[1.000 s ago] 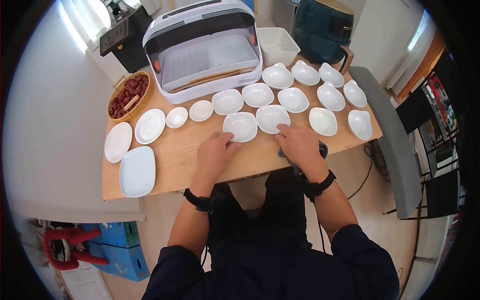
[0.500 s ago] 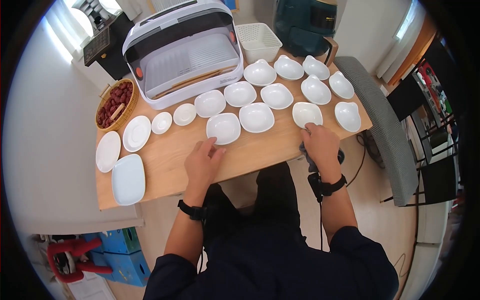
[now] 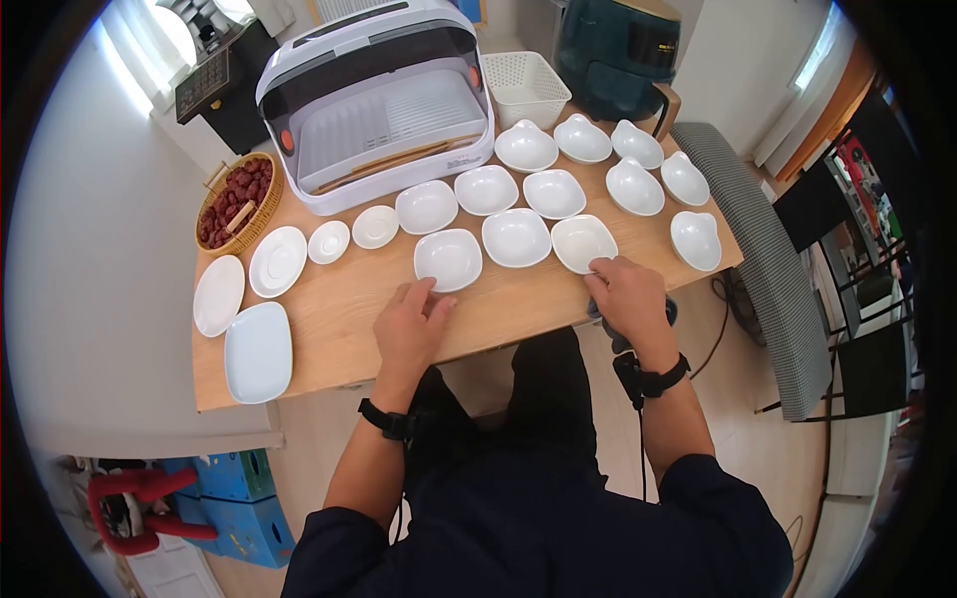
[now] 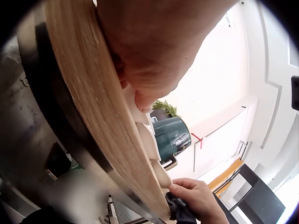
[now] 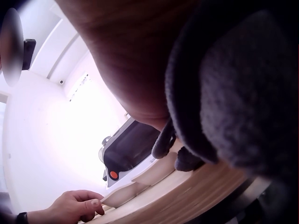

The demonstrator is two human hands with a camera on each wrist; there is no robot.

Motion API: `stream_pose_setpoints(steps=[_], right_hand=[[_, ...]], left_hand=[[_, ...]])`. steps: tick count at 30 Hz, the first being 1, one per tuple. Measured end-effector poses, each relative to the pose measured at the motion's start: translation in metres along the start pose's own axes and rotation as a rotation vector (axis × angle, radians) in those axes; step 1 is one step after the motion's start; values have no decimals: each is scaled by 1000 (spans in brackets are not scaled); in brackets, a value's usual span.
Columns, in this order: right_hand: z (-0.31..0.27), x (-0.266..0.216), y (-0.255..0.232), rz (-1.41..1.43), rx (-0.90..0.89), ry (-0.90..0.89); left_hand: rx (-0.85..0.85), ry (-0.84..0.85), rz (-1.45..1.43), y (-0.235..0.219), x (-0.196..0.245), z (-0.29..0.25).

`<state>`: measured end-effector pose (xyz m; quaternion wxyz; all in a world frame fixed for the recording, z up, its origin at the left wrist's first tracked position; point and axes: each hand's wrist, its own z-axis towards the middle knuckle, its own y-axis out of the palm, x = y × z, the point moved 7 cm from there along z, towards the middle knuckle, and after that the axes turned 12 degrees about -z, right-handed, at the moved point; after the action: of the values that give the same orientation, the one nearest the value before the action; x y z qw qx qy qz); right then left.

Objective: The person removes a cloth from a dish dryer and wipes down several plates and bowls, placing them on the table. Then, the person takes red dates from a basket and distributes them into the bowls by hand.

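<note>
My left hand (image 3: 409,324) rests its fingertips at the near rim of a white square bowl (image 3: 449,257), the thumb spread apart from them. With thumb and fingers, my right hand (image 3: 630,304) pinches the near edge of a cream-white square bowl (image 3: 584,242). This bowl stands at the right end of the front row, beside another white bowl (image 3: 516,237). In the left wrist view the right hand (image 4: 198,200) shows at its bowl's rim. The left hand (image 5: 74,205) reaches a bowl's edge in the right wrist view.
Behind are more square bowls (image 3: 486,189) and, to the right, several spouted bowls (image 3: 635,187). Plates (image 3: 259,354) and small saucers (image 3: 376,227) lie left. A dish cabinet (image 3: 389,130), a white basket (image 3: 523,90), a green air fryer (image 3: 618,65) and a basket of dark red fruit (image 3: 239,204) line the back.
My right hand left the middle front bowl, reached right to the cream-white bowl and brought it leftward to the front row's end. My left hand stays at its bowl.
</note>
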<state>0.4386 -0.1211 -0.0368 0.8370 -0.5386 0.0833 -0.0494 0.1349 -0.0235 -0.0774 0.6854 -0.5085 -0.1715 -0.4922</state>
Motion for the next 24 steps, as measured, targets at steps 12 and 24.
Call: stream_pose_setpoints(steps=[12, 24], right_hand=[[-25, 68, -48, -265, -141, 548], [-35, 128, -18, -414, -60, 513]], left_hand=[[48, -46, -155, -1, -10, -5], [54, -29, -146, -6, -7, -3]])
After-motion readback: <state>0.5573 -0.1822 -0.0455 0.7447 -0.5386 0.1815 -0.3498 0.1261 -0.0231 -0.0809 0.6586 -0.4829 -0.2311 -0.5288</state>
